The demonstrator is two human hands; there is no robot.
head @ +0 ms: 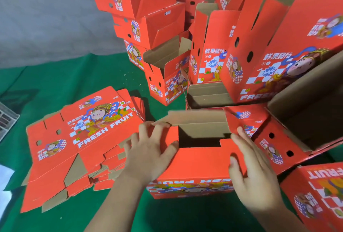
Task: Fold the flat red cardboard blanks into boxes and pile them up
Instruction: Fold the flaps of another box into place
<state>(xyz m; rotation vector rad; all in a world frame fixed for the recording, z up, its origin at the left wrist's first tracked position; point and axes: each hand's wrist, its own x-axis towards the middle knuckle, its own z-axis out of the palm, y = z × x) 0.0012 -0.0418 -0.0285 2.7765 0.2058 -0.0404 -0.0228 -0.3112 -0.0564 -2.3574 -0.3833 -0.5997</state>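
Observation:
A half-folded red box (196, 168) stands in front of me, its printed side facing me upside down and its brown inside showing through a gap between the flaps. My left hand (150, 150) presses with spread fingers on the left flap. My right hand (254, 163) lies on the right flap, thumb against the red panel. A stack of flat red blanks (81, 138) lies to the left on the green cloth. Folded boxes are piled behind: a tall stack (141, 18) at the centre back and a heap (259, 60) at the right.
Green cloth (55, 83) covers the work surface, with a grey wall or sheet (46, 18) behind it. Another folded box (319, 194) lies at the lower right. A grey tray-like object (5, 120) sits at the left edge.

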